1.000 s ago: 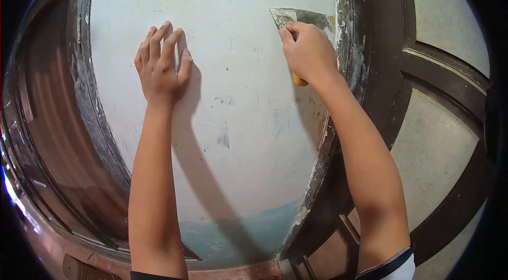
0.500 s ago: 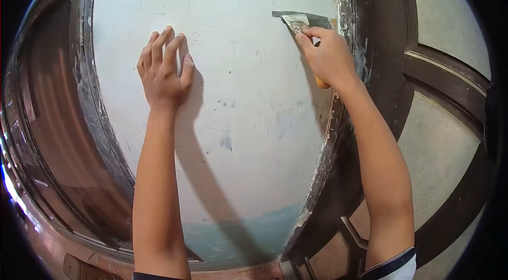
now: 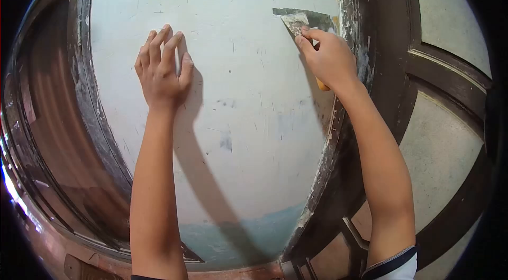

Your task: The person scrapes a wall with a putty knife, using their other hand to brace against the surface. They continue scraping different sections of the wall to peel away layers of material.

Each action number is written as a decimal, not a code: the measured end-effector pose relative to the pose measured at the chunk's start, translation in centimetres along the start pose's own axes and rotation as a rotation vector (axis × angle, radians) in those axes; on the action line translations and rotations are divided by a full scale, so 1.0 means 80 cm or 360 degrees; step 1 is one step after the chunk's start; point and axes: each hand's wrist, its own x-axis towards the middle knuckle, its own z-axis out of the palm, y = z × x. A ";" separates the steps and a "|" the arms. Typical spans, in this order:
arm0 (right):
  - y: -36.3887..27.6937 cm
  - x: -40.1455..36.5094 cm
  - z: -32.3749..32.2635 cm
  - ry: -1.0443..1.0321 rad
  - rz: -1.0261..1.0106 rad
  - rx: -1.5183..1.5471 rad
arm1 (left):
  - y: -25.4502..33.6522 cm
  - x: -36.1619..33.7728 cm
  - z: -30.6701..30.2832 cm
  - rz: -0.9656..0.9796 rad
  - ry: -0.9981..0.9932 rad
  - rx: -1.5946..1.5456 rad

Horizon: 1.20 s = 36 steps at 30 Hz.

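Note:
My right hand (image 3: pixel 330 58) grips a putty knife (image 3: pixel 296 22) by its yellow handle, which shows below the palm. The metal blade, speckled with whitish residue, lies against the scratched white wall (image 3: pixel 238 121). It overlaps the lower left part of a dark grey strip (image 3: pixel 320 17) on the wall's upper right. My left hand (image 3: pixel 163 71) rests on the left half of the wall, fingers apart and pointing up, with nothing in it. Its shadow falls to the right.
On the right stands a dark brown door (image 3: pixel 444 68) with pale panels. A worn dark frame (image 3: pixel 346 5), flecked with white, edges the wall there. Dark-framed brownish glass (image 3: pixel 63 100) is at the left. Bluish-green paint (image 3: pixel 238 237) covers the wall's bottom.
The putty knife's blade has shifted very slightly, and a bit more of the grey strip shows above it. My left hand stays on the wall.

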 end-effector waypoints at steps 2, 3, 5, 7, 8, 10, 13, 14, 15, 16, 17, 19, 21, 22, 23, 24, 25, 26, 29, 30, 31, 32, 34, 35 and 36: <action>0.004 -0.001 0.002 0.0025 -0.0026 0.0002 | 0.000 -0.001 0.000 -0.0007 -0.0013 -0.0015; 0.004 -0.001 0.003 0.0052 -0.0060 0.0009 | 0.000 0.000 -0.001 -0.0015 -0.0020 -0.0022; 0.008 0.000 0.002 0.0026 -0.0055 0.0000 | 0.001 -0.001 -0.001 -0.0013 -0.0016 -0.0015; 0.011 0.003 0.000 -0.0022 -0.0052 -0.0009 | 0.001 0.000 -0.003 -0.0018 -0.0031 -0.0012; 0.010 0.004 0.002 0.0015 -0.0114 -0.0022 | 0.001 0.001 -0.003 -0.0016 -0.0033 -0.0011; 0.004 0.005 0.003 0.0037 -0.0116 -0.0073 | 0.000 0.000 -0.001 0.0004 -0.0025 -0.0005; 0.003 0.004 -0.007 0.0008 -0.0097 -0.0119 | -0.002 0.000 0.000 0.0049 0.0053 0.0014; 0.006 0.003 -0.011 -0.0042 -0.0067 -0.0119 | -0.002 0.000 0.000 0.0051 0.0050 0.0019; 0.011 0.005 -0.011 -0.0040 -0.0069 -0.0115 | -0.001 0.000 0.000 0.0036 0.0048 0.0019; 0.018 0.009 -0.011 -0.0057 -0.0104 -0.0175 | -0.001 0.000 0.000 0.0017 0.0047 0.0018; 0.022 0.011 -0.011 -0.0073 -0.0138 -0.0237 | -0.001 -0.001 0.000 0.0015 0.0048 0.0018; 0.006 0.008 -0.022 -0.0097 -0.0106 -0.0185 | -0.001 0.000 0.001 0.0023 0.0054 -0.0022; 0.002 0.010 -0.028 -0.0187 -0.0019 -0.0167 | -0.003 0.000 0.002 0.0020 0.0059 -0.0024; 0.023 0.015 -0.016 -0.0016 -0.0216 -0.0164 | -0.003 -0.001 0.003 0.0019 0.0058 -0.0022; 0.031 0.015 -0.018 -0.0018 -0.0216 -0.0168 | -0.003 -0.001 0.003 0.0016 0.0058 -0.0025; 0.032 0.014 -0.022 -0.0058 -0.0184 -0.0175 | -0.001 -0.001 0.002 0.0021 0.0059 -0.0019; 0.032 0.013 -0.022 -0.0099 -0.0155 -0.0179 | -0.001 -0.001 0.001 0.0024 0.0061 -0.0010; 0.028 0.013 -0.021 -0.0100 -0.0161 -0.0176 | -0.001 -0.001 0.000 0.0023 0.0063 -0.0004; 0.020 0.011 -0.014 -0.0062 -0.0132 -0.0147 | 0.000 -0.002 0.001 0.0025 0.0064 -0.0003; 0.020 0.011 -0.011 -0.0001 -0.0161 -0.0123 | -0.001 -0.001 0.001 0.0034 0.0072 -0.0004; 0.021 0.010 -0.009 0.0059 -0.0190 -0.0100 | -0.002 0.000 0.001 0.0042 0.0080 -0.0007; 0.024 0.008 -0.009 0.0013 -0.0182 -0.0135 | -0.002 -0.001 0.001 0.0023 0.0064 -0.0004; 0.024 0.008 -0.013 -0.0051 -0.0136 -0.0179 | -0.003 0.000 0.003 0.0032 0.0071 -0.0004; 0.023 0.009 -0.015 -0.0115 -0.0092 -0.0220 | -0.004 -0.001 0.002 0.0042 0.0078 -0.0001; 0.018 0.011 -0.015 -0.0113 -0.0098 -0.0214 | -0.003 0.000 0.002 0.0043 0.0082 0.0007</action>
